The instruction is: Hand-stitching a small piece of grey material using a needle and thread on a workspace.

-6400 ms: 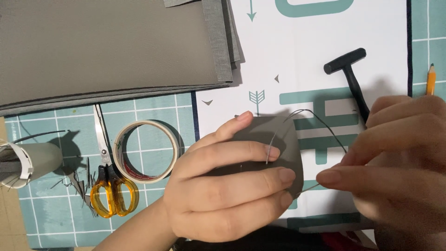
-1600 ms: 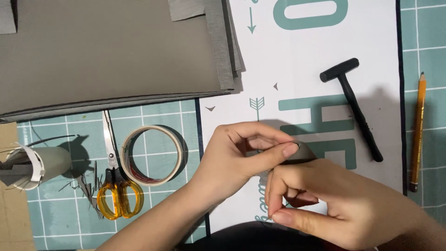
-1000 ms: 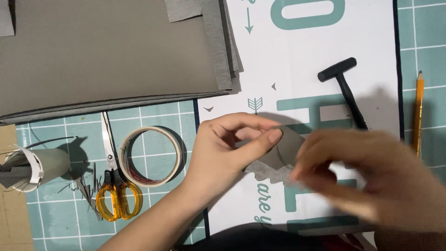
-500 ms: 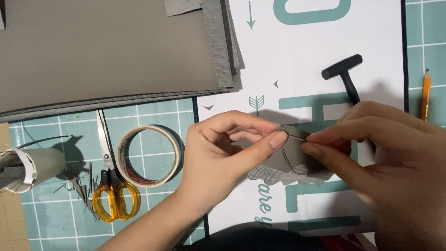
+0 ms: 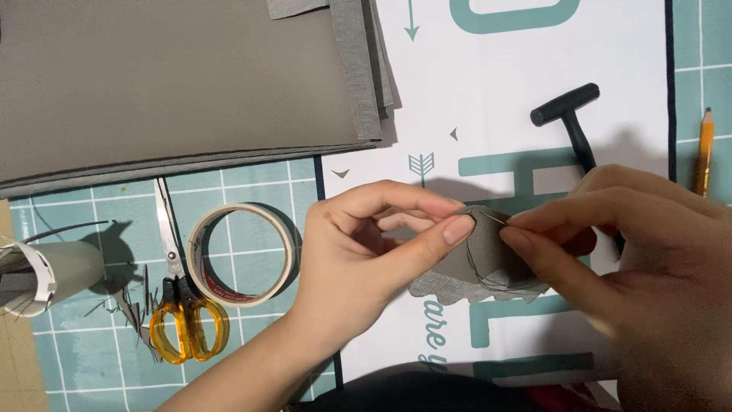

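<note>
- At the far left, well apart from both hands, a pale cardboard tube (image 5: 53,275) lies on the green cutting mat (image 5: 252,336); a white strip is wrapped around its end.
- Next to it lie scissors (image 5: 179,305) with orange handles, blades pointing away from the person, with small dark scraps beside them.
- A roll of cream tape (image 5: 242,255) lies flat just left of the left wrist; its inner side shows a red printed band.
- Above these, a stack of grey fabric sheets (image 5: 183,84) covers the upper left corner.
- The left hand (image 5: 366,259) pinches the left edge of a small grey fabric piece (image 5: 476,263) between thumb and forefinger; the other fingers are curled in.
- The fabric piece sits between the two hands, over a white sheet (image 5: 496,91) with large teal letters and small arrow signs.
- The right hand (image 5: 640,282) is closed on a thin needle (image 5: 492,219), its tip near the left forefinger; dark thread loops on the fabric.
- Behind the right fingers lies a black T-shaped tool (image 5: 568,122), partly hidden.
- A yellow pencil (image 5: 703,149) lies at the far right.
</note>
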